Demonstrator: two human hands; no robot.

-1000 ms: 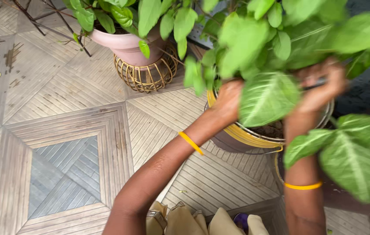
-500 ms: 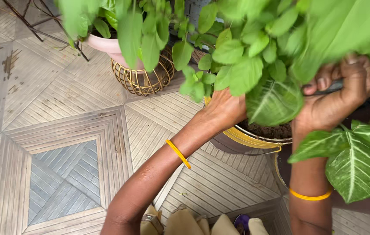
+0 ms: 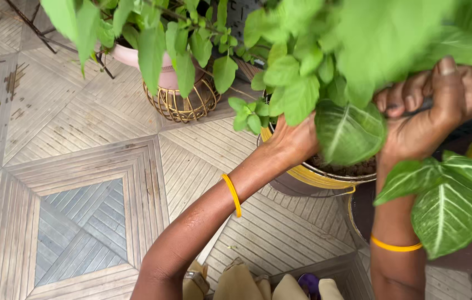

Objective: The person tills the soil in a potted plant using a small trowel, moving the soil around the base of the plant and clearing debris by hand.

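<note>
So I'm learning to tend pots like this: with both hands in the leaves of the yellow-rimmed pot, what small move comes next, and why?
Probably part the leaves with the left hand, which sits at the yellow-rimmed pot. A broad veined leaf hides the soil. The right hand grips a thin dark tool, its tip hidden in foliage, so clearing the view first seems safest.

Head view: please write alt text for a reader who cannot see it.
A person's left hand reaches among the leaves of a plant in a yellow-rimmed pot, while the right hand grips a thin dark tool above the soil. A pink pot on a gold wire stand sits behind, on patterned tile floor.
</note>
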